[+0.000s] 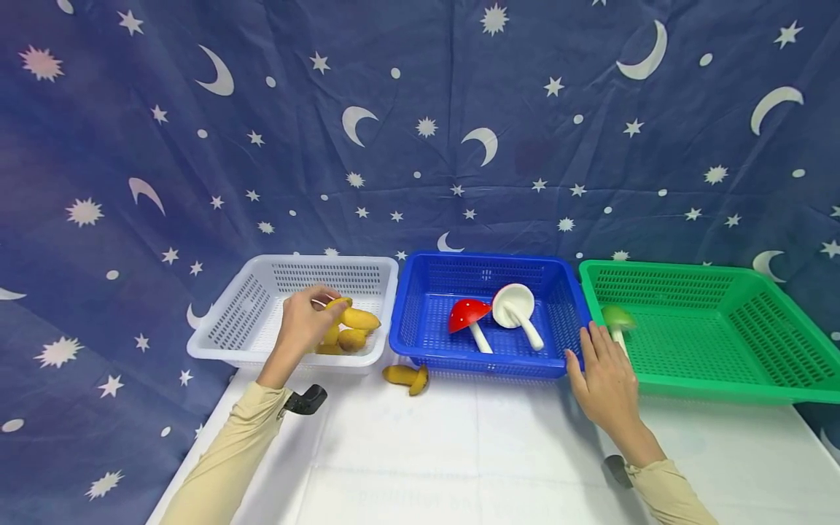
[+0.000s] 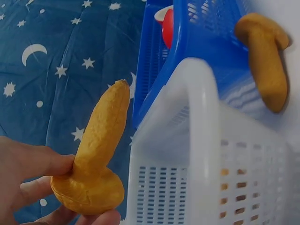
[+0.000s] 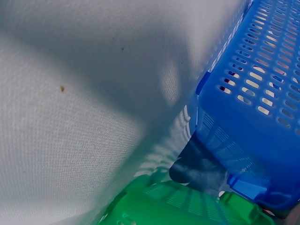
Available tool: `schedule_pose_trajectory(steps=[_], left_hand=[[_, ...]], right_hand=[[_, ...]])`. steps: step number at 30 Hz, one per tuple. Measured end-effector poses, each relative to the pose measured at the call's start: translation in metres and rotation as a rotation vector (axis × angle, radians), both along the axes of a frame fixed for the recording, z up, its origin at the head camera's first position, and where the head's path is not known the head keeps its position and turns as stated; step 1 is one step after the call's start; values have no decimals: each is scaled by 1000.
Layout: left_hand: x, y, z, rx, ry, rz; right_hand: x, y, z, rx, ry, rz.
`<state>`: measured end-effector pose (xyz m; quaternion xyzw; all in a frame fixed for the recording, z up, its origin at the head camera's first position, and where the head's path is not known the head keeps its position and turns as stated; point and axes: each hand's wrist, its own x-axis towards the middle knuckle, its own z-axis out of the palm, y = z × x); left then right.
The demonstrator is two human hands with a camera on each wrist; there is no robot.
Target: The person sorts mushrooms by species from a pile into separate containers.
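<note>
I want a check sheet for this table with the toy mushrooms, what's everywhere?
Surface: white table, bare in front.
Job's things: yellow mushroom pinched by left hand over white basket, more yellow ones inside; green mushroom at right hand, by green basket; grip not clear.
Clutter: blue basket holds red mushroom and white mushroom; loose yellow mushroom on the table in front of it.
Hands: left curled round the stem; right fingers fairly straight.
Cables: nothing seen.
Surroundings: blue star-and-moon cloth behind.
</note>
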<state>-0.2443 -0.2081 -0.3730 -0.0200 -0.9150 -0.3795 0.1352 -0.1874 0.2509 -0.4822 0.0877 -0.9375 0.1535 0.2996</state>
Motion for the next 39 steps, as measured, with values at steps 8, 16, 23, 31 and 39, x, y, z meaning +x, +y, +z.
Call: schedule_pose_trajectory(steps=[8,16,23,31,39], left_hand=[[-16,-4,2,10,0,-15],[-36,-8,6,-81,-47,-3],[-60,-5,9,-167,-107,-5],[-84,-2,-1,-183,-207,22],[-96,1,-15,-187,-253,54]], right_hand=[[0,1,0,-1,3,4],[-4,0,0,2,17,12],[-2,1,-1,1,16,5],[-2,4,-1,4,6,2],[-1,3,0,6,1,1]])
